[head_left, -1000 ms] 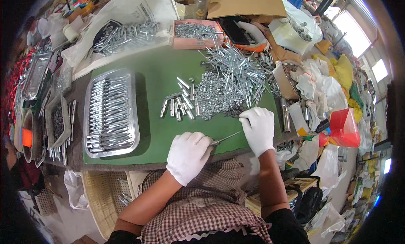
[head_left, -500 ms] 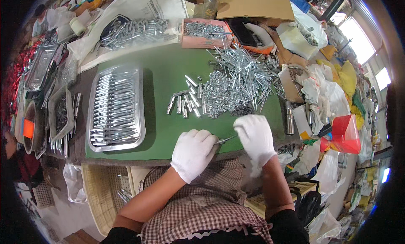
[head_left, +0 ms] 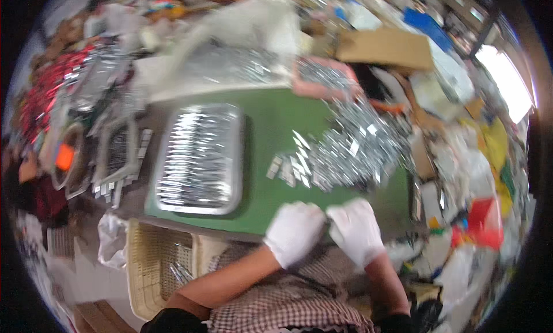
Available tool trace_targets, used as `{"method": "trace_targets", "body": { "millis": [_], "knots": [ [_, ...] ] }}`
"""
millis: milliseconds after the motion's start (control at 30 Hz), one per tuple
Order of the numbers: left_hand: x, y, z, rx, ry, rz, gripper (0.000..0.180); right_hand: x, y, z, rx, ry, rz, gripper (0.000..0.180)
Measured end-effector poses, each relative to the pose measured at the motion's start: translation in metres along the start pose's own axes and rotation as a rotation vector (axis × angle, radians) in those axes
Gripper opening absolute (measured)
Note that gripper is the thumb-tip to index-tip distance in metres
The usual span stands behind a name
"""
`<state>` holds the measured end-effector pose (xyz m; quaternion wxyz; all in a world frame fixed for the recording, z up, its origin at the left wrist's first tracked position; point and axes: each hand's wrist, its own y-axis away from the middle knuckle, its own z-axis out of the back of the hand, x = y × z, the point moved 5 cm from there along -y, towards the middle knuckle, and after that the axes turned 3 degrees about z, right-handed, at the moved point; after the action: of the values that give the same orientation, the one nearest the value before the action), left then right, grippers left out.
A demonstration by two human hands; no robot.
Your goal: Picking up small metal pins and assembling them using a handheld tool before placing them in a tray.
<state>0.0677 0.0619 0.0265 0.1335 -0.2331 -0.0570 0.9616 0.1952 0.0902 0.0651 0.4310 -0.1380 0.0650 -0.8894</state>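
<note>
My left hand (head_left: 295, 234), in a white glove, is closed at the near edge of the green work mat (head_left: 262, 128). Close beside it on the right, my right hand (head_left: 356, 230), gloved too, has its fingers curled in. The hands nearly meet, and the glove fingers and motion blur hide what lies between them. Just beyond them is a heap of small metal parts (head_left: 340, 163), with thin metal rods (head_left: 368, 125) behind. A few short metal tubes (head_left: 299, 160) lie loose at its left. The metal tray (head_left: 237, 177) on the left holds rows of slim metal pieces (head_left: 199, 154).
At the back stand a pink box (head_left: 299, 85) of small parts and a cardboard piece (head_left: 383, 48). Bags and a red container (head_left: 485, 220) crowd the right. A yellowish basket (head_left: 144, 264) sits below the table's front edge, and an open-topped bin (head_left: 129, 137) stands left.
The view has swung, so the whole scene sits further right and is blurred. My hands have come together; the thin metal rod seen between them is now hidden.
</note>
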Motion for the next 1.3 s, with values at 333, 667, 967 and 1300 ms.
{"method": "trace_targets", "body": {
  "millis": [333, 667, 967, 1300],
  "knots": [
    [-0.015, 0.019, -0.012, -0.190, 0.056, -0.101, 0.012, 0.014, 0.037, 0.006, -0.204, 0.090, 0.015, 0.010],
    [-0.015, 0.021, -0.003, -0.293, 0.049, -0.100, 0.014, 0.029, 0.037, 0.022, -0.444, 0.080, 0.034, 0.023],
    [-0.017, 0.022, -0.002, -0.305, 0.035, -0.112, 0.013, 0.024, 0.052, 0.006, -0.257, 0.131, 0.059, 0.030],
    [-0.020, 0.024, 0.000, -0.343, -0.014, -0.103, 0.013, 0.028, 0.044, 0.014, -0.376, 0.084, 0.062, 0.023]
  ]
}}
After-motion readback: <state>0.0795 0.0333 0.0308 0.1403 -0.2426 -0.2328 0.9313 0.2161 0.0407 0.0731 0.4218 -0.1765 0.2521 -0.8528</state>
